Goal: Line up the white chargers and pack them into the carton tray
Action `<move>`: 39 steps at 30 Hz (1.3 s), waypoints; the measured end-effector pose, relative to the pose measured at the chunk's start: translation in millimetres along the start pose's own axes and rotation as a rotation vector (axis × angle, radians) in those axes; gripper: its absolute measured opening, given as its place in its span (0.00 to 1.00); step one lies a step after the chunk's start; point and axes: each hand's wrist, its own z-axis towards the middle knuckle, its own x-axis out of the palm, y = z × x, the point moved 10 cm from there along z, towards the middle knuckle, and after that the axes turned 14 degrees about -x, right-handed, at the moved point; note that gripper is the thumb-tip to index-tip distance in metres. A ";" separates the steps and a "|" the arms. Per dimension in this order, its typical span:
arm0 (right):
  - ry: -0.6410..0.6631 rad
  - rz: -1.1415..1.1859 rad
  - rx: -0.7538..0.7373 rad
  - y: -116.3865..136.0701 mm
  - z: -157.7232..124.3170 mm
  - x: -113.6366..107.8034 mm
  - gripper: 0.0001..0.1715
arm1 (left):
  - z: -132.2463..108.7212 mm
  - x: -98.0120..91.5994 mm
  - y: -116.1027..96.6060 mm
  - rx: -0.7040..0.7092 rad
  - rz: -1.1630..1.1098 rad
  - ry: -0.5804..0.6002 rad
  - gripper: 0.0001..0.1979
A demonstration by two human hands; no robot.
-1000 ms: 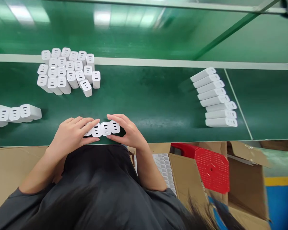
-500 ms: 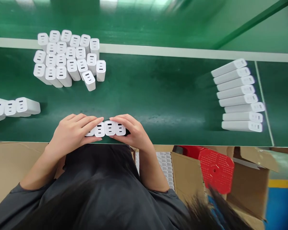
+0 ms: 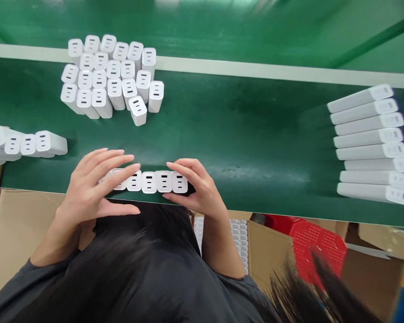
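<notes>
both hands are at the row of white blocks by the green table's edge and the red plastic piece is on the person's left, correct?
No, the red plastic piece is on the person's right, as the head view shows. The left hand and right hand are at the row of white blocks by the edge of the green table.

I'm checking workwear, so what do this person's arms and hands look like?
Dark grey sleeves end around the elbows, leaving the forearms bare. The left hand and right hand are ungloved and unadorned, as far as shows.
</notes>
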 end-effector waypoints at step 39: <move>0.016 -0.070 -0.016 -1.5 -0.9 6.2 0.31 | -25.0 36.3 71.2 -0.331 -0.601 0.316 0.26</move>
